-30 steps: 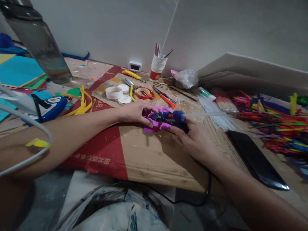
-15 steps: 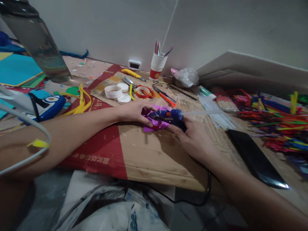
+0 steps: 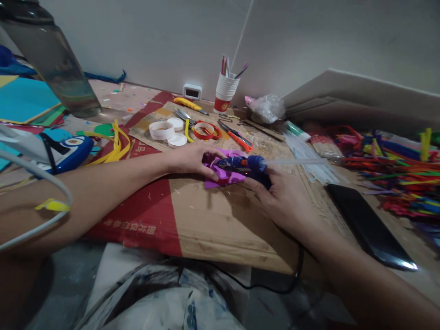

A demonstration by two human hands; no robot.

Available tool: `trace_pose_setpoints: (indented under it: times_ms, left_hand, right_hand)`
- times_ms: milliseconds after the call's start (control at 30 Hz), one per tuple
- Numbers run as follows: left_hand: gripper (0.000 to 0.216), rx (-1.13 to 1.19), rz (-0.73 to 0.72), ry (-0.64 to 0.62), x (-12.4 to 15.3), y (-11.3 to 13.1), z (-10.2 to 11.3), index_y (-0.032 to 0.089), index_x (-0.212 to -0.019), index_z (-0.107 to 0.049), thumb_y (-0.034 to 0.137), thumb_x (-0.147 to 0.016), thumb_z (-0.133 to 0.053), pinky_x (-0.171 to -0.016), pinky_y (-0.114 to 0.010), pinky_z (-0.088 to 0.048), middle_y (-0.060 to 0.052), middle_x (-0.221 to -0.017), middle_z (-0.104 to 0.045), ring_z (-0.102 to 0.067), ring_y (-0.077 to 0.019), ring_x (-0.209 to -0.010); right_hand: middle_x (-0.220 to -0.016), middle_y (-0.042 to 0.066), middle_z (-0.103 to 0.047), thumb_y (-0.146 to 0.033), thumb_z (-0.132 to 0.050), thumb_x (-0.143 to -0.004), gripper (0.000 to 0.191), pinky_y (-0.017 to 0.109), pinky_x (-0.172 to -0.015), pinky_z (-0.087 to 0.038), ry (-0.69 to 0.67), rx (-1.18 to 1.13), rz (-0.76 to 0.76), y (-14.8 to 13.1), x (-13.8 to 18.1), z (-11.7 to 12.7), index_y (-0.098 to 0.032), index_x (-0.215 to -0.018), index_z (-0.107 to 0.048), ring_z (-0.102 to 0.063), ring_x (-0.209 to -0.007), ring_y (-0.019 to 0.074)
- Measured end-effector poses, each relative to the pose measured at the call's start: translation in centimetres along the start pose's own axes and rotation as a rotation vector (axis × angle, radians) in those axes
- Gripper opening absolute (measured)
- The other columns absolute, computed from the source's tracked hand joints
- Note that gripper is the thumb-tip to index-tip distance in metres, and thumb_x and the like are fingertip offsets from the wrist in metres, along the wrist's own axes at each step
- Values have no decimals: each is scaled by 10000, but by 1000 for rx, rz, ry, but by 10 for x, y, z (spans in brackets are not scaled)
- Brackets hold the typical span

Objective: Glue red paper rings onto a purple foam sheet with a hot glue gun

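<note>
My right hand (image 3: 278, 190) is wrapped around the handle of a dark blue hot glue gun (image 3: 237, 162), with a long clear glue stick (image 3: 295, 161) poking out of its back. The nozzle points left, over a purple craft piece (image 3: 215, 183) that looks like paper or foam. My left hand (image 3: 194, 160) grips that piece at its left side, thumb in front and fingers behind. A bit of red shows at the piece's lower front. The glue gun hides much of the middle, so I cannot tell whether the nozzle touches it.
Behind my hands are a roll of tape (image 3: 203, 131), white round lids (image 3: 177, 140), scissors (image 3: 182, 117) and an orange cutter (image 3: 240, 141). A black phone (image 3: 369, 224) and colourful pipe cleaners (image 3: 405, 174) lie right. A water bottle (image 3: 58, 64) stands left. A black cord (image 3: 275, 289) hangs below the cardboard edge.
The glue gun and my right hand have shifted slightly to the right. My left hand stays on the purple piece, almost unmoved.
</note>
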State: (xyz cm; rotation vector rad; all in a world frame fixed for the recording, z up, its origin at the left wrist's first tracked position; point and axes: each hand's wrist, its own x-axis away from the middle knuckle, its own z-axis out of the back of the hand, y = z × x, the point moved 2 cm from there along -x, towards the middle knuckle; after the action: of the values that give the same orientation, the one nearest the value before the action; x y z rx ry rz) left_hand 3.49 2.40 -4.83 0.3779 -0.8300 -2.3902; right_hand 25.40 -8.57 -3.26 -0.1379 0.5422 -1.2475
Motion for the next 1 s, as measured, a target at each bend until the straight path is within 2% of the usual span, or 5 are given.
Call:
trace_pose_setpoints:
  times_ms: [133, 233, 500, 767, 1000]
  left_hand:
    - [562, 29, -10, 14, 0, 1, 0, 237, -1211, -708, 450, -704, -825, -831, -270, -421, -22, -1054, -701, -612, -189, -946]
    - [529, 51, 2, -10, -1, 1, -1, 211, -1172, -719, 456, -712, -813, -786, -262, -410, -21, -1009, -692, -595, -173, -883]
    - [515, 41, 14, -17, -1, 0, 0, 188, -1133, -725, 474, -712, -809, -724, -259, -379, -17, -936, -656, -540, -161, -824]
    - [503, 35, 27, -20, -2, -2, -1, 197, -1089, -725, 509, -702, -800, -714, -262, -367, -6, -893, -621, -530, -159, -805]
    - [536, 39, 25, -25, -1, -1, -1, 201, -1149, -720, 491, -707, -810, -724, -257, -379, -12, -908, -641, -544, -158, -812]
  right_hand:
    - [-896, 101, -737, -377, -561, -942, 203, 390, -711, -495, -30, -57, 9, -1, -1, -3, -203, -945, -666, -665, -811, 275]
    - [-924, 117, -738, -393, -555, -950, 236, 407, -736, -498, -37, -67, 5, -1, -2, -6, -189, -976, -671, -668, -837, 286]
    - [-908, 134, -742, -394, -555, -939, 239, 409, -716, -497, -2, 47, -6, 2, -1, -2, -187, -958, -671, -672, -823, 301]
    - [-912, 137, -748, -367, -540, -936, 231, 404, -728, -512, 44, 94, 47, -2, 3, 6, -188, -971, -683, -686, -832, 303]
    - [-942, 147, -751, -374, -541, -946, 246, 409, -747, -519, 34, 82, 61, -3, 3, 5, -179, -988, -685, -690, -849, 306]
